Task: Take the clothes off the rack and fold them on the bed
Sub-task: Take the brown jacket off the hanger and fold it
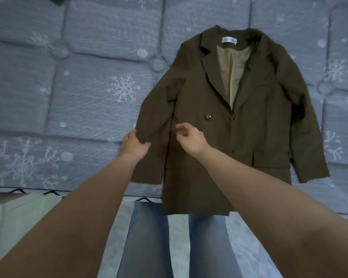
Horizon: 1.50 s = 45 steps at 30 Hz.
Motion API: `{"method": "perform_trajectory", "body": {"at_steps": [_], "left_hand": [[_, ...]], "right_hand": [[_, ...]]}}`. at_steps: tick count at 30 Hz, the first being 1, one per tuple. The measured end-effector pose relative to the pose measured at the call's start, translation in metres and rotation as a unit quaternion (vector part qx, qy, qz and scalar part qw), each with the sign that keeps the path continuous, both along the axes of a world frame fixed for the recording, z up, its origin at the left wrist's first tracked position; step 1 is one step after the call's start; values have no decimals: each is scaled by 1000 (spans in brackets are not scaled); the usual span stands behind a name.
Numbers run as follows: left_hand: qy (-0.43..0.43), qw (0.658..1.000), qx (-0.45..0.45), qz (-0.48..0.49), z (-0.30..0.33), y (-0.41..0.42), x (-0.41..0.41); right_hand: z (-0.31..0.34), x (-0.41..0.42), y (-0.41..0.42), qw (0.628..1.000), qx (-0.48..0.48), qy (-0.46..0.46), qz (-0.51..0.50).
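Observation:
A brown blazer (255, 125) lies face up on the bed (72, 101), collar away from me, its hem hanging a little over the near edge. Beige lining shows between the lapels. My left hand (134, 144) grips the outer edge of the blazer's left sleeve around its middle. Just above the blazer's front, below the metal button, hovers my right hand (190, 140) with fingers loosely curled and nothing in it. The right sleeve lies stretched down along the blazer's side.
The bed has a blue-grey quilted cover with white snowflakes. A dark item (57, 0) peeks in at the top left corner. My legs in blue jeans (149, 237) stand against the bed's near edge. A pale box-like surface (18, 213) is at lower left.

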<state>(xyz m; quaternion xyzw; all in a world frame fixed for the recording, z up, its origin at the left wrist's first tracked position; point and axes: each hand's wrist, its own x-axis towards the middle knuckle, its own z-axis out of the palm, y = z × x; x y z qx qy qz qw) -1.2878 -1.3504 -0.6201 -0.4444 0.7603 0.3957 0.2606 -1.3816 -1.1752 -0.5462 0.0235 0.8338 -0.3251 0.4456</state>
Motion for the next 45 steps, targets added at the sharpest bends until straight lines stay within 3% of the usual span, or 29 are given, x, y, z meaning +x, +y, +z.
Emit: {"method": "perform_trajectory", "body": {"at_steps": [5, 8, 11, 16, 19, 24, 30, 34, 38, 41, 45], "left_hand": [[6, 998, 51, 33, -18, -30, -8], [10, 994, 88, 61, -26, -36, -13], [21, 990, 134, 22, -32, -39, -14], [127, 978, 160, 51, 3, -38, -16], [174, 980, 93, 14, 13, -57, -13], [188, 981, 42, 14, 36, -95, -23], [153, 988, -12, -13, 47, -145, -32], [101, 993, -20, -60, 40, -184, -42], [32, 987, 32, -155, 34, -221, -45], [82, 971, 62, -218, 34, -236, -45], [113, 948, 60, -292, 27, -260, -49]], "right_hand": [[-31, 5, -52, 984, -39, -89, -151], [-46, 9, -68, 958, -72, -125, -248], [-55, 14, -78, 925, -96, -156, -333], [-45, 15, -87, 900, -128, -214, -358], [-35, 15, -91, 905, -138, -242, -322], [-30, 12, -108, 914, -102, -229, -318], [-37, 11, -133, 877, -152, -262, -374], [-39, 9, -170, 816, -198, -262, -476], [-42, 15, -214, 828, -164, -234, -483], [-45, 17, -233, 816, -146, -227, -512], [-52, 17, -249, 739, -219, -223, -597]]}}
